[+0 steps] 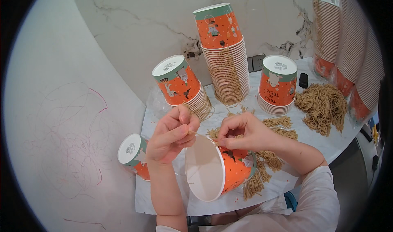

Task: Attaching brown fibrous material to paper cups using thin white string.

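Note:
An orange paper bucket [235,172] with a green band and a white rim lies tipped on its side near the table's front, its mouth turned left. Above that mouth, a thin tan cord [197,134] runs between my two hands. The thumb and fingers of my left hand [170,135] pinch one end, held clear of the rim. At the bucket's upper rim, my right hand [247,133] is closed, its fingertips pinching the cord where it meets the edge. Those fingertips partly hide how the cord is attached.
Upside-down bucket stacks [225,64] stand at the back, with shorter stacks [180,82] [277,86] either side. Another bucket [137,156] sits by the left wall. Tan cord bundles [323,107] lie at right, with more strands [257,183] beside the tipped bucket. Bagged stacks [326,35] tower far right.

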A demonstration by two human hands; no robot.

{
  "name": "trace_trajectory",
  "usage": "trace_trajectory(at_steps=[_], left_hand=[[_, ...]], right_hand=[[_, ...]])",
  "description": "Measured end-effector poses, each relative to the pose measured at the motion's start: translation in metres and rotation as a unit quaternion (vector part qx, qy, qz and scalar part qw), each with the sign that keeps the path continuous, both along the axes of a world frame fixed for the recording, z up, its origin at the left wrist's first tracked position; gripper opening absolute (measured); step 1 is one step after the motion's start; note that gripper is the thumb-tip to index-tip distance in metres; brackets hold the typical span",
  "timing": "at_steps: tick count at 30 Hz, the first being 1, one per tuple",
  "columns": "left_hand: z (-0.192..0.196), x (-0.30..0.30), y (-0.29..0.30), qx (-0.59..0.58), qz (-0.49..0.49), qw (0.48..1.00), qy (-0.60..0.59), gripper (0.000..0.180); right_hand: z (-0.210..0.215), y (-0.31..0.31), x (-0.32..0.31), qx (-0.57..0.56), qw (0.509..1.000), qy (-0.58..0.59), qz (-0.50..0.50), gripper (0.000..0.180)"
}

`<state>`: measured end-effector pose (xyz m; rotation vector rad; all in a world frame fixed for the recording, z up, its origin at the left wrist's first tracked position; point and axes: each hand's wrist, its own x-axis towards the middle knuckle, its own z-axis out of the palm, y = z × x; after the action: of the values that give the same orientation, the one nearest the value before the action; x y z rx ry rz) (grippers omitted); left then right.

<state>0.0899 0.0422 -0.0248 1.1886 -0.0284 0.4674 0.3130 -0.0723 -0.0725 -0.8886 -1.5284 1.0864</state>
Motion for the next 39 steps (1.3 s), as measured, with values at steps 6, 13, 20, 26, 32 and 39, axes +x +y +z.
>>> trace_trajectory(at_steps=[6,13,20,26,32,39], left_hand=[[-0.007,0.015,-0.007,-0.021,0.015,1.000,-0.006,0.019],[-0.011,0.027,-0.014,-0.050,0.017,0.999,-0.008,0.015],[-0.010,0.031,-0.017,-0.028,0.045,0.998,0.028,0.030],[0.000,0.010,-0.016,0.291,0.150,0.924,0.196,0.023],[0.001,0.003,-0.018,0.277,0.220,0.914,0.198,0.013],[-0.002,0.009,-0.019,0.318,0.224,0.910,0.146,0.014]], right_hand=[[0.008,-0.007,-0.005,0.037,0.999,-0.005,0.013,0.010],[0.009,-0.010,-0.006,0.018,0.999,-0.016,0.041,0.010],[0.007,-0.010,-0.006,0.022,0.999,-0.037,0.026,0.011],[0.002,-0.008,-0.008,0.014,1.000,0.012,0.006,0.012],[0.008,-0.010,-0.006,0.000,1.000,0.010,0.005,0.012],[0.007,-0.008,-0.005,0.006,1.000,-0.025,-0.003,0.011]])
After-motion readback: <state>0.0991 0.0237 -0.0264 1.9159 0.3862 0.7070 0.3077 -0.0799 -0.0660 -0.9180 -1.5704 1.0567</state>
